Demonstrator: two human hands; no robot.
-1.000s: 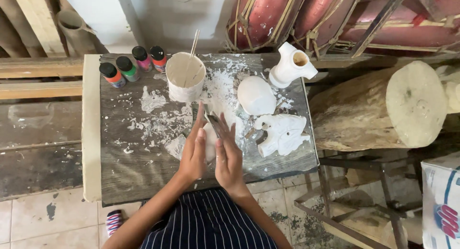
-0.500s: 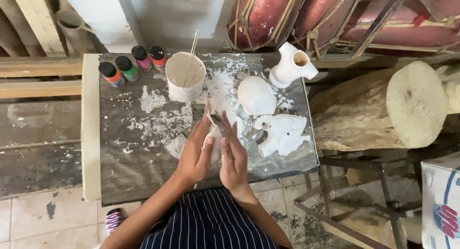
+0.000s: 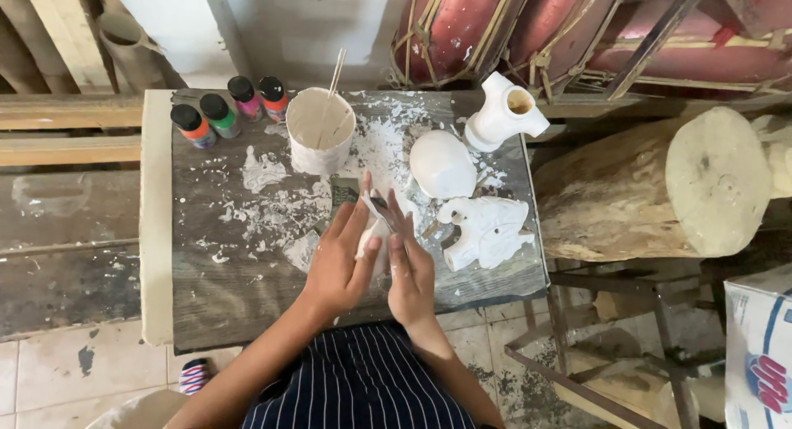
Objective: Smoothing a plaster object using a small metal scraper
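My left hand (image 3: 342,260) and my right hand (image 3: 410,272) meet over the front of a plaster-spattered wooden table (image 3: 223,289). Between them they hold a small white plaster piece (image 3: 373,238). My right hand also grips a thin metal blade (image 3: 381,208), which rests on the top of that piece. A flat white plaster figure (image 3: 487,229) lies just right of my right hand. Behind it sit a white rounded plaster form (image 3: 443,164) and a white plaster tube joint (image 3: 503,111).
A plaster-caked cup (image 3: 319,130) with a thin stick in it stands at the table's back. Several small paint bottles (image 3: 227,110) line the back left corner. A large log (image 3: 660,186) lies right of the table, a cardboard box (image 3: 759,346) at lower right.
Both hands have shifted slightly nearer to me and to the right, still together on the small plaster piece. The blade has changed angle a little.
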